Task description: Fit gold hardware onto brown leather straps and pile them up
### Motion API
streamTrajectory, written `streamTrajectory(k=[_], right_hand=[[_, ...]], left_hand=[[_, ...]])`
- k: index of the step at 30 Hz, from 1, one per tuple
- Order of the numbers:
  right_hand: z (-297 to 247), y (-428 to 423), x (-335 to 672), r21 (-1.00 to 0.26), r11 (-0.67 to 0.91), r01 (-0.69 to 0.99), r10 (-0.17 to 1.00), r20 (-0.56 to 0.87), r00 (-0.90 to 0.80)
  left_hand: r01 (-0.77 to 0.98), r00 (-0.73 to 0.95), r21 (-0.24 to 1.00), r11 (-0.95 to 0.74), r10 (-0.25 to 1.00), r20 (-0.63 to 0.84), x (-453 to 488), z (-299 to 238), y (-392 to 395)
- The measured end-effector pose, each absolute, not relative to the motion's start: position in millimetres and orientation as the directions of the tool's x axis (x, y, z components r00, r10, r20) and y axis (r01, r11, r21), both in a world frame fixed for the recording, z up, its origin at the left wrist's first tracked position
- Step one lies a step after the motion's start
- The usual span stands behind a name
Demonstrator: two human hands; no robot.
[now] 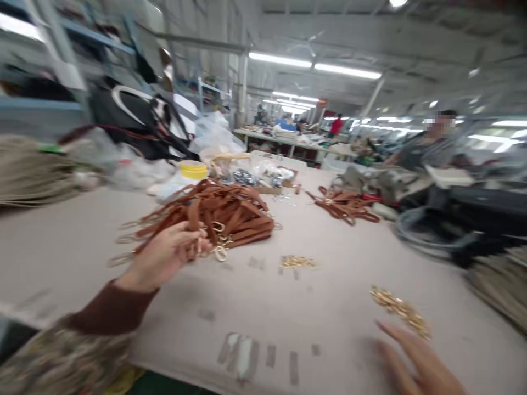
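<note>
My left hand (175,249) is closed on one end of a brown strap (195,213), at the near side of a heap of brown straps (234,206). Gold-coloured metal rings and clasps (221,249) hang from the heap beside my fingers. Low at the right, my right hand (415,362) is blurred, its fingers stretched out and apart with nothing in them. Just beyond it lies a pile of small gold metal fittings (401,310). A smaller scatter of gold pieces (298,262) lies mid-table, between the two hands.
A second bundle of brown straps (343,204) lies farther back. Behind the heap are a yellow-rimmed tub (193,169) and plastic bags (216,134). Beige cords (35,170) lie at left, black bags (486,214) at right. Another person (428,145) is beyond the table (329,307).
</note>
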State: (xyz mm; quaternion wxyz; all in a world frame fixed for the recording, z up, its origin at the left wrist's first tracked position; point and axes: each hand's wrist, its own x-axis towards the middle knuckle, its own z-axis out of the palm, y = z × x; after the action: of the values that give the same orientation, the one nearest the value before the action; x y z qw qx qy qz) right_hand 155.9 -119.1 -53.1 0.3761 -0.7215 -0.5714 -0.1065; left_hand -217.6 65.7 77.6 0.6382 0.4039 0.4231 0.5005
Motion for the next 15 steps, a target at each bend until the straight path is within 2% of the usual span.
streamTrajectory(k=[2,4,9,15], right_hand=[[-40,-129,175,-0.269,-0.016,0.963,0.829,0.535,0.164],[-37,-120,177,-0.193,0.008,0.981,0.887,0.455,0.082],[-39,-66,148,-0.207,0.009,0.978,0.944,0.325,0.06],[-34,-26,135,-0.225,0.058,0.973,0.939,0.343,0.023]], left_hand=[[-0.249,0.159,0.957,0.151,0.981,-0.114,-208,75,61],[-0.177,0.221,0.973,0.149,0.969,-0.108,-193,71,55],[-0.144,0.5,0.972,0.187,0.861,-0.092,-137,64,33],[-0.219,0.743,0.929,0.299,0.668,-0.04,-72,52,17]])
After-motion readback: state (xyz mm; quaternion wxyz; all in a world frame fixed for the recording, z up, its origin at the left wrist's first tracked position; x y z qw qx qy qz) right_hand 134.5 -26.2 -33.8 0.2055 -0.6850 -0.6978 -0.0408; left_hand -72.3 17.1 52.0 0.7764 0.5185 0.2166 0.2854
